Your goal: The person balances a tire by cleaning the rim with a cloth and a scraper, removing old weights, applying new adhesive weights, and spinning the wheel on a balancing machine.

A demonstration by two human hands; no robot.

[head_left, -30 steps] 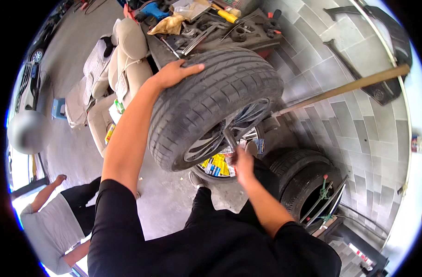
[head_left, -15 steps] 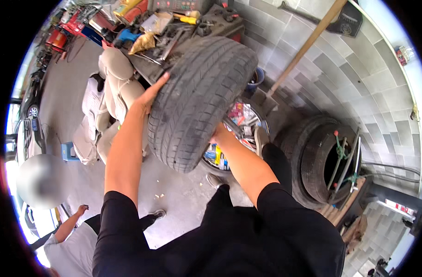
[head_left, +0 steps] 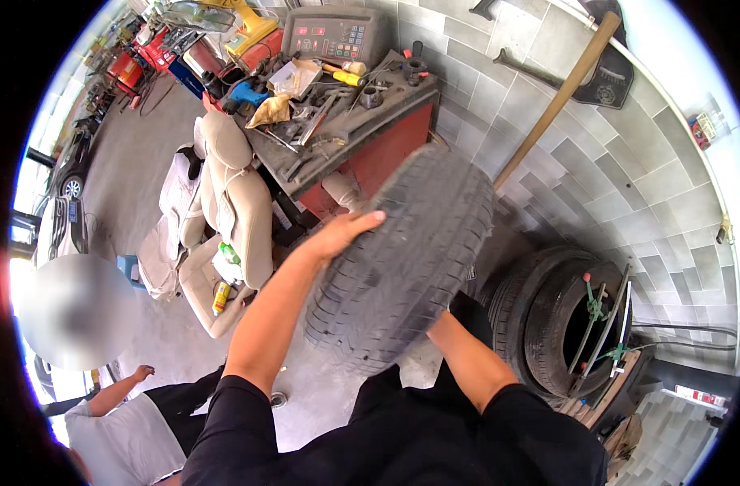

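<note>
A black tire (head_left: 406,263) is held up in front of my body, tilted, with its grooved tread facing me. My left hand (head_left: 350,233) presses against its left side, thumb lying over the tread and the other fingers out of sight. Low on the opposite side, my right hand (head_left: 441,324) grips the tire; its fingers are hidden behind the rubber. The tire covers most of the floor between my legs and the workbench (head_left: 370,134).
Several stacked tires (head_left: 516,324) stand at right, metal rods across them. A wooden pole (head_left: 556,101) leans on the tiled wall. Beige car seats (head_left: 236,194) stand at left. The workbench bears tools and a control panel (head_left: 333,36). Another person (head_left: 131,433) is at lower left.
The tire has come down and to the right, closer to my body, with both hands on it. More of the workbench and seats shows; the tub of packages is now hidden.
</note>
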